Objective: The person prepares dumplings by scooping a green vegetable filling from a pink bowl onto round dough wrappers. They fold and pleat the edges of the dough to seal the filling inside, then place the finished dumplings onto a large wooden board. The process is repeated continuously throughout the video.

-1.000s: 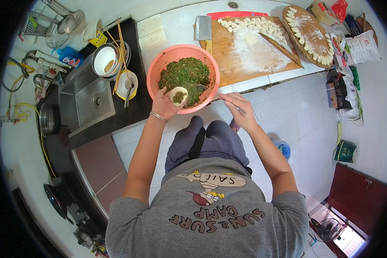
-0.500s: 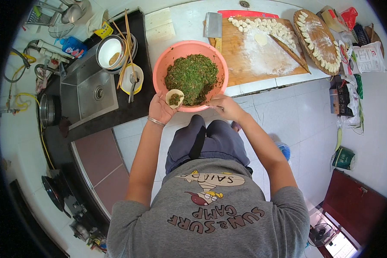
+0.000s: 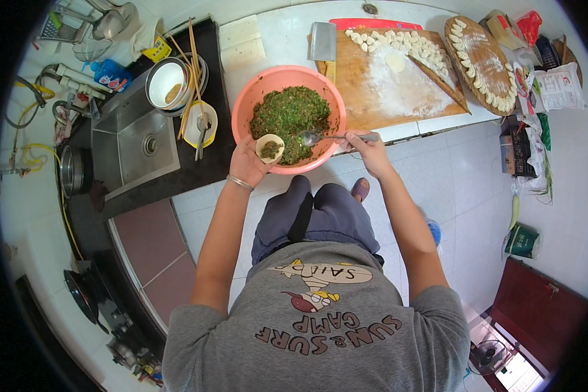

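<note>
My left hand is at the near left rim of a pink basin. Its fingers curl under a round dumpling wrapper with a small heap of green filling in its middle. In my right hand, beyond the basin's right rim, the handle of a metal spoon is gripped. The spoon reaches left over the rim, and its bowl rests at the edge of the chopped green filling in the basin.
Right of the basin lies a floured wooden board with dough pieces, a flat wrapper and a rolling pin. A cleaver lies beside it. Farther right, a round tray carries dumplings. To the left are bowls, chopsticks and a sink.
My right hand has moved right from the basin's near rim, and the spoon now shows plainly in it. My left hand and the filled wrapper have barely shifted.
</note>
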Motion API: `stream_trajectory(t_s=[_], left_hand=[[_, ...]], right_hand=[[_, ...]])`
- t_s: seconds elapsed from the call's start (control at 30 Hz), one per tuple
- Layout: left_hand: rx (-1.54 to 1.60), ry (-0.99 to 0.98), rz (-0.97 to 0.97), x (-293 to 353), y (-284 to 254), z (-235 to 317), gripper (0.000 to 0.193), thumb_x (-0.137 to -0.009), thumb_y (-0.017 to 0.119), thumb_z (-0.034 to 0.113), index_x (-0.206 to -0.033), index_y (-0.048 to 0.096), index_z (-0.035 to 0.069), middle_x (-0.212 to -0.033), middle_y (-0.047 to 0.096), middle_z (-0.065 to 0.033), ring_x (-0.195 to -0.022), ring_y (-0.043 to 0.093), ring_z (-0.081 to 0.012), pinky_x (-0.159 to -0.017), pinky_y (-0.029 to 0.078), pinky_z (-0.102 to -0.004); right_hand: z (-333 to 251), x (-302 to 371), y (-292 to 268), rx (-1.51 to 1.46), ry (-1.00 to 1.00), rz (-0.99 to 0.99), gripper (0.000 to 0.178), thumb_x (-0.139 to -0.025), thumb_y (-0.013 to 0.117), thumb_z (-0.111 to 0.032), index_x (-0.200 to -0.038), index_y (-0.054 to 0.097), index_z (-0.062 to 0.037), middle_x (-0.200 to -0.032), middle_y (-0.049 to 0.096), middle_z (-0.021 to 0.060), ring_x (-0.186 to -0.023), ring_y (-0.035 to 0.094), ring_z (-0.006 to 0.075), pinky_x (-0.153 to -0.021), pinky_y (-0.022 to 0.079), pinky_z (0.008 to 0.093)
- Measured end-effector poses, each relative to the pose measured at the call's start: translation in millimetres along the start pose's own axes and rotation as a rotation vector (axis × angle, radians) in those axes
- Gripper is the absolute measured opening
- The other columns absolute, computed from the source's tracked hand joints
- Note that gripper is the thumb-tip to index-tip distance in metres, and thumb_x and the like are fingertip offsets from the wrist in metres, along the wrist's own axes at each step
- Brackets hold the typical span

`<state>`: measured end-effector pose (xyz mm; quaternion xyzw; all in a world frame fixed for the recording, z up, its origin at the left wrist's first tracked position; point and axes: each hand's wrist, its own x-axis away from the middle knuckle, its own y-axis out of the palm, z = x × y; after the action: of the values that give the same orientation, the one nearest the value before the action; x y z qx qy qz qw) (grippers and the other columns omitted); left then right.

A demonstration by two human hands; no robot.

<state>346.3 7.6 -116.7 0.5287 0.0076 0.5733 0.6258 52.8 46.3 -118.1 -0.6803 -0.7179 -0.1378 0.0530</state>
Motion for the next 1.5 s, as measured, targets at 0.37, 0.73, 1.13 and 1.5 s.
stream_trajectory(t_s=[0.37,0.73,1.13,1.5], left_hand=[[0.099,-0.162,-0.192,4.1,64.4,5.0,0.054,-0.098,0.026,0.038,-0.129,0.041,-0.004,-0.127,0.051,-0.0168,-0.117,0.050,-0.0286,-0.100,0.040,-0.0469],[0.062,-0.218,-0.150,-11.3,56.8,9.4,0.052,-0.098,0.027,0.038,-0.130,0.042,-0.002,-0.126,0.052,-0.0144,-0.116,0.051,-0.0273,-0.098,0.042,-0.0459],[0.059,-0.073,-0.282,3.1,72.9,11.0,0.053,-0.098,0.030,0.035,-0.130,0.040,-0.006,-0.130,0.049,-0.0181,-0.120,0.049,-0.0319,-0.102,0.038,-0.0501],[0.080,0.082,-0.193,5.2,77.6,1.5,0.049,-0.099,0.027,0.035,-0.129,0.042,-0.001,-0.128,0.051,-0.0162,-0.121,0.048,-0.0310,-0.102,0.039,-0.0521]], right_hand=[[-52.6,45.1,28.2,1.071,-1.003,-0.156,0.033,-0.077,0.065,-0.009,-0.110,0.065,-0.0079,-0.101,0.064,0.0055,-0.089,0.060,0.0216,-0.076,0.047,0.0323],[-45.2,54.5,7.5,0.749,-0.836,-0.029,0.029,-0.079,0.065,-0.008,-0.108,0.065,-0.0030,-0.102,0.065,0.0090,-0.087,0.061,0.0270,-0.078,0.047,0.0355],[26.0,-4.2,33.0,1.038,-0.840,-0.028,0.028,-0.076,0.064,-0.009,-0.104,0.065,-0.0036,-0.092,0.064,0.0071,-0.085,0.059,0.0247,-0.074,0.047,0.0351],[-40.5,34.5,37.8,0.572,-0.758,0.354,0.026,-0.081,0.058,0.001,-0.107,0.064,0.0017,-0.090,0.063,0.0162,-0.078,0.059,0.0291,-0.071,0.047,0.0344]])
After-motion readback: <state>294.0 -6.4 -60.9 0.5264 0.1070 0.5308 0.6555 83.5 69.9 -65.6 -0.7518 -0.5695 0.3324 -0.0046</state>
